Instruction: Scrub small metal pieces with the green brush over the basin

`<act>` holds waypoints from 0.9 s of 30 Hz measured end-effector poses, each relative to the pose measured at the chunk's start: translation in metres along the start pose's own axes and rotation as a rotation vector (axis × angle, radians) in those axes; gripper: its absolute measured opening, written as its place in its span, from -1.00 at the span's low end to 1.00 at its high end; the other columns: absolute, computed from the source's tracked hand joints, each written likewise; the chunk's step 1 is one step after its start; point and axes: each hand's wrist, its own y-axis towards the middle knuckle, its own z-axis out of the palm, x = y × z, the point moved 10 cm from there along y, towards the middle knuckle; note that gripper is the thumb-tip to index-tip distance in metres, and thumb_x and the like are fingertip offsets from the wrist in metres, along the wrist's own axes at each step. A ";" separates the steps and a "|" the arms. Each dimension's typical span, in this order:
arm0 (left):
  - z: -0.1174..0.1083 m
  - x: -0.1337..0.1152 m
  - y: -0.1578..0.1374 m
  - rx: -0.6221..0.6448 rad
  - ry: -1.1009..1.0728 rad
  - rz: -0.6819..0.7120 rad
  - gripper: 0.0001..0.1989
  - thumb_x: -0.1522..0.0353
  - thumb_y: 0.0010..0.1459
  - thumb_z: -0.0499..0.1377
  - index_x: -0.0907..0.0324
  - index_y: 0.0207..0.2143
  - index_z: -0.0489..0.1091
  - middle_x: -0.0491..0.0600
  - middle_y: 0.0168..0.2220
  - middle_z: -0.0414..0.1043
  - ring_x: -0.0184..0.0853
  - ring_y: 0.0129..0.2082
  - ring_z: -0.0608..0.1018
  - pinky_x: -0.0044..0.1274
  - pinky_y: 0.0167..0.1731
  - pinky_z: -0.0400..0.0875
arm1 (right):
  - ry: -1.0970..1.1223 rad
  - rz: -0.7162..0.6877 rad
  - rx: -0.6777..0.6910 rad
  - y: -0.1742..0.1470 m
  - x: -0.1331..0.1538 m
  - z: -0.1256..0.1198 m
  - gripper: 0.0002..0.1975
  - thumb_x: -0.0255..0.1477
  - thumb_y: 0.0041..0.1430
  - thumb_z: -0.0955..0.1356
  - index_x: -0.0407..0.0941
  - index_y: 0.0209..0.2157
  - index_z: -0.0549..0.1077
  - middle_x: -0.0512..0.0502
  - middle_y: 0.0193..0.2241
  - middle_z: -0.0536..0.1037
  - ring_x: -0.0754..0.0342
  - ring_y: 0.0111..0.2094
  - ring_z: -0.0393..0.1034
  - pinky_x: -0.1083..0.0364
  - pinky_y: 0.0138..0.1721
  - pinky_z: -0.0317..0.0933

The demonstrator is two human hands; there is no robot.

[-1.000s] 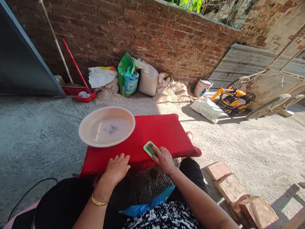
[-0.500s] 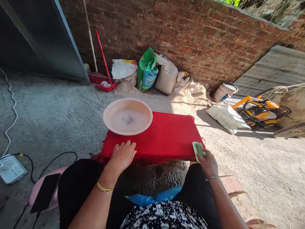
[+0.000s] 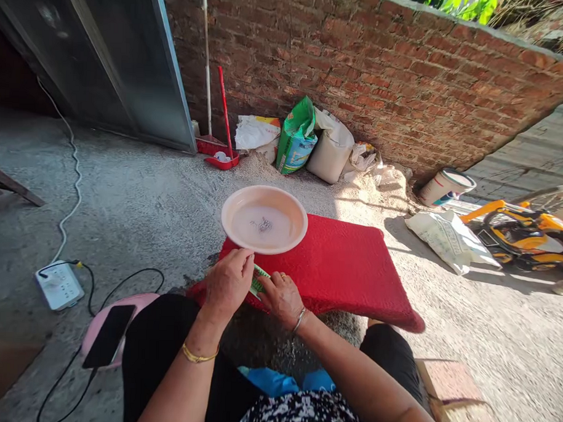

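A red mat (image 3: 344, 265) lies on the concrete floor in front of me. A pale round basin (image 3: 264, 219) with cloudy water and a small dark clump rests on its far left corner. Both hands meet at the mat's near left edge. My right hand (image 3: 281, 297) grips a small green brush (image 3: 259, 280), mostly hidden between the hands. My left hand (image 3: 228, 280) touches the brush's left end, fingers curled over it. Gold bangle on the left wrist, thin bracelet on the right.
A black phone (image 3: 109, 335) lies on a pink stool at my left. A white power strip (image 3: 59, 284) with cables sits further left. Sacks (image 3: 297, 137), a red dustpan (image 3: 222, 160) and a bucket (image 3: 445, 188) line the brick wall. A yellow toy vehicle (image 3: 521, 235) stands right, a brick (image 3: 448, 380) near right.
My right hand carried the green brush from the mat's right edge back to the near left edge. My left hand lifted off the mat onto the brush. The camera turned left.
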 end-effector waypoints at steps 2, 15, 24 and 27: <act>0.002 -0.005 0.000 0.011 -0.002 0.018 -0.80 0.35 0.22 -0.01 0.13 -0.26 0.41 -0.04 -0.34 0.50 -0.35 -0.35 0.51 -0.55 -0.35 0.26 | -0.023 0.020 0.018 0.008 -0.002 0.006 -0.68 -0.32 0.16 0.33 -0.05 -0.04 0.36 -0.11 -0.28 0.37 0.01 -0.25 0.21 0.09 -0.23 0.08; 0.020 -0.033 0.004 0.089 -0.009 0.110 -0.81 0.37 0.21 0.00 0.12 -0.27 0.40 -0.05 -0.32 0.49 -0.36 -0.35 0.50 -0.55 -0.39 0.24 | -0.134 0.776 0.045 -0.114 -0.246 -0.027 -0.60 -0.25 0.23 0.24 -0.06 0.08 0.28 -0.16 -0.17 0.39 -0.02 -0.15 0.30 0.10 -0.21 0.15; 0.030 -0.041 0.003 0.158 0.002 0.120 -0.79 0.37 0.21 -0.02 0.12 -0.26 0.41 -0.04 -0.28 0.50 -0.35 -0.32 0.51 -0.55 -0.37 0.26 | -0.114 1.291 0.003 -0.275 -0.363 -0.052 -0.51 -0.15 0.18 0.19 -0.09 0.07 0.29 -0.28 -0.19 0.43 -0.12 -0.20 0.37 -0.03 -0.23 0.21; 0.032 -0.040 0.002 0.170 -0.002 0.127 -0.79 0.37 0.21 -0.02 0.12 -0.25 0.40 -0.03 -0.26 0.50 -0.35 -0.29 0.51 -0.55 -0.34 0.27 | -0.064 1.309 -0.085 -0.281 -0.366 -0.054 -0.52 -0.16 0.15 0.22 -0.13 0.02 0.33 -0.28 -0.23 0.45 -0.12 -0.22 0.37 -0.02 -0.24 0.22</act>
